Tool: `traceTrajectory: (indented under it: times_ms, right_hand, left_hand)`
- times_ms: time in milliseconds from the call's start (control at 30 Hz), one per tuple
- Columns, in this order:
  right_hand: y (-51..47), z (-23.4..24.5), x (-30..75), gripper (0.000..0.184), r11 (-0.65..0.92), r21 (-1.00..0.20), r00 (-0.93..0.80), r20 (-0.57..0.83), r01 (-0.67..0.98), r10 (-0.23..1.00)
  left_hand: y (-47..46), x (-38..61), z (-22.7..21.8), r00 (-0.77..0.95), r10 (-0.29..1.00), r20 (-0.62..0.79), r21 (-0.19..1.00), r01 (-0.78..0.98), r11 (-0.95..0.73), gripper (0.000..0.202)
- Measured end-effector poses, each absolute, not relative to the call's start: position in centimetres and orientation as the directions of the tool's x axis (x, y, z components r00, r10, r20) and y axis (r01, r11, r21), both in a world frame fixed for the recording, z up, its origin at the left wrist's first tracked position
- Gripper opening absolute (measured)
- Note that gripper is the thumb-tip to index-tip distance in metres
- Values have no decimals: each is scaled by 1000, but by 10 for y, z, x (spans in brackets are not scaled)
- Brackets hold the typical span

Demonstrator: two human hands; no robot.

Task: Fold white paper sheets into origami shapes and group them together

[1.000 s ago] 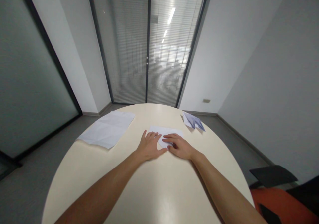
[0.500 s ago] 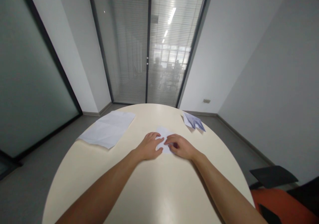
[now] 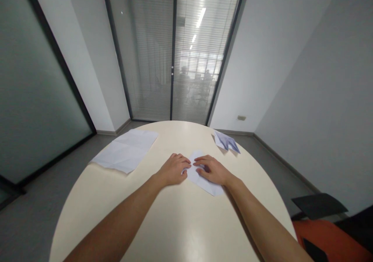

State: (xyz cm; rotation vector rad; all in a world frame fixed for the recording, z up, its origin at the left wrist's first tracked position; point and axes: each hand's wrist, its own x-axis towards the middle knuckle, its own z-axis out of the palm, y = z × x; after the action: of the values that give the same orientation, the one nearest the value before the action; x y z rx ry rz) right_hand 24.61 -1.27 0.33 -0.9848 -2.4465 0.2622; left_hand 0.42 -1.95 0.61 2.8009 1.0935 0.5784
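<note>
We are seeing paper (image 3: 205, 183) lying on the table (image 3: 175, 223), partly hidden under left hand (image 3: 174, 169) and right hand (image 3: 214, 170) | left fingers sitting narrow, right slightly parted; whether gripping, we cannot tell | chair (image 3: 332, 238) being cut off

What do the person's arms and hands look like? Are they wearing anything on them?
The left arm and right arm are bare, with no sleeves or watch showing. The left hand and right hand have no gloves. The fingers look slim, but they're too small here to tell about rings.
</note>
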Motion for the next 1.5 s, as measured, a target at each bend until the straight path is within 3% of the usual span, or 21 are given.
traceTrajectory:
  times_ms: [100, 367, 600, 867, 1000, 1100, 1233, 1500]
  right_hand:
    - [-11, 3, 246, 23, 716, -354, -608, 377, 602, 698]
    - [-13, 4, 243, 25, 698, -379, -619, 325, 607, 715]
    - [-13, -1, 244, 34, 677, -255, -584, 355, 691, 730]
    - [-18, 17, 237, 30, 461, -155, -415, 253, 874, 874]
    - [-16, 9, 235, 29, 622, -188, -554, 315, 760, 771]
    - [-13, -2, 236, 43, 726, -241, -636, 358, 644, 683]
    - [-11, -11, 240, 61, 720, -317, -639, 332, 617, 694]
    - [-8, -16, 242, 71, 714, -334, -648, 301, 616, 700]
  left_hand:
    - [-22, 10, 9, 628, 702, 337, 165, 694, -700, 24]
    - [-27, 17, 7, 561, 763, 322, 131, 772, -622, 36]
    - [-20, 14, -8, 574, 762, 301, 160, 757, -634, 46]
    - [-13, 13, -13, 536, 756, 375, 172, 762, -625, 38]
    - [-11, 9, -11, 616, 700, 362, 170, 694, -699, 37]
    - [-11, 7, -9, 658, 658, 365, 177, 645, -744, 39]
    - [-11, 7, -7, 699, 619, 359, 189, 595, -781, 38]
    - [-10, 7, -7, 725, 579, 372, 185, 553, -812, 36]
